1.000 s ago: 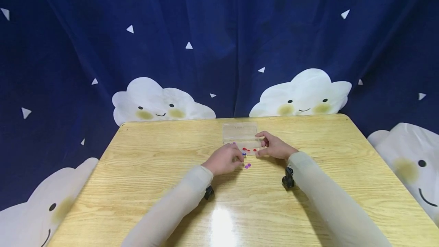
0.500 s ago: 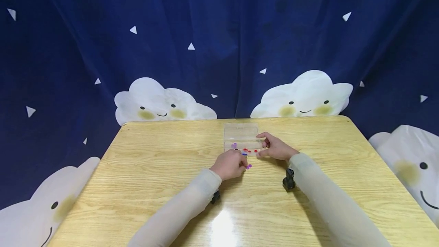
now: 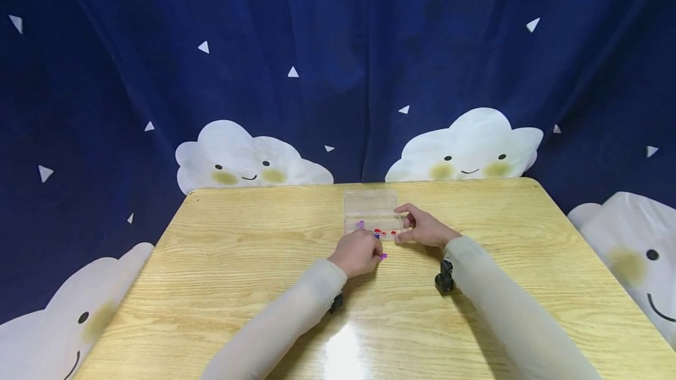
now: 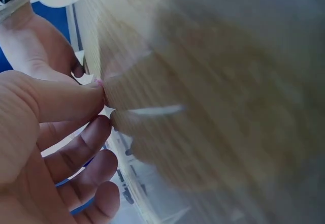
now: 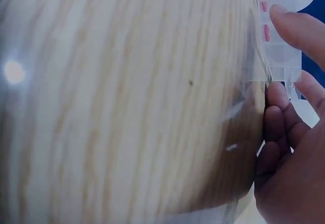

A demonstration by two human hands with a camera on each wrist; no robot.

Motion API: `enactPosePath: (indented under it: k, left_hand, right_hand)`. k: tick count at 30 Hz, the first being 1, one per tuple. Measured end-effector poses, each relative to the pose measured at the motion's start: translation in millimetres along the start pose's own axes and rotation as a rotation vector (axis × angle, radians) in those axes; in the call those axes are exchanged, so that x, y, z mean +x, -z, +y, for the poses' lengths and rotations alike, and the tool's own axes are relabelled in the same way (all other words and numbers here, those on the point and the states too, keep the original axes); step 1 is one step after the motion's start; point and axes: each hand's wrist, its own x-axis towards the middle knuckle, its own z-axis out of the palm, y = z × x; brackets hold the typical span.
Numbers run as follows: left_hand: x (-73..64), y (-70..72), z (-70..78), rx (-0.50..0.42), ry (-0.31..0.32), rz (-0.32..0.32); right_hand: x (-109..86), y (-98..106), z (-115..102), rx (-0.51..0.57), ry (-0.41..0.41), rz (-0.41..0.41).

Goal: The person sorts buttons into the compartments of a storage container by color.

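A clear plastic box (image 3: 371, 203) stands near the table's far edge, its lid tilted back. Small red pieces (image 3: 393, 233), a blue piece (image 3: 377, 236) and light purple pieces (image 3: 360, 224) lie in its front part. My right hand (image 3: 426, 228) grips the box's right end between thumb and fingers; red pieces (image 5: 266, 32) show through the wall in the right wrist view. In front of the box, my left hand (image 3: 357, 253) is down at the table, thumb and forefinger pinching a small purple piece, a pink sliver (image 4: 99, 82) at the thumb tip. Another purple piece (image 3: 384, 256) shows beside the fingertips.
The wooden table (image 3: 253, 233) stretches out on both sides of the box. Behind it hangs a dark blue curtain (image 3: 338, 104) with white clouds and triangles. A small black wrist camera (image 3: 444, 277) hangs under the right sleeve.
My left hand has moved right and slightly toward me, from the box's front edge onto the purple pieces, partly covering them. My right hand stays on the box.
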Motion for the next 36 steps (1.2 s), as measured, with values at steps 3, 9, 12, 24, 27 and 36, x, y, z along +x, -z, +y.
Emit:
enactPosePath:
  k: [3, 9, 12, 24, 27, 36]
  left_hand:
    - [0.5, 0.6, 1.1, -0.006, 0.005, 0.001]
    - [0.1, 1.7, 3.7, -0.01, 0.011, 0.006]
    - [0.2, 1.2, 4.0, -0.008, 0.014, 0.007]
    - [-1.1, 1.6, 0.2, -0.014, -0.023, 0.015]
    - [-1.7, 1.2, -1.1, -0.027, -0.023, 0.01]
    - [-1.6, -0.8, -7.4, -0.077, -0.039, -0.025]
  right_hand:
    - [0.6, 1.3, 2.1, 0.004, -0.009, -0.006]
    - [0.9, 1.7, 2.4, 0.004, -0.018, -0.005]
    - [0.7, 1.6, 1.5, 0.003, -0.022, -0.001]
    - [0.8, 0.5, 1.2, 0.0, -0.028, -0.001]
    - [1.2, -0.3, 0.4, -0.001, -0.028, -0.004]
    - [2.2, 0.0, 1.3, 0.005, -0.015, -0.008]
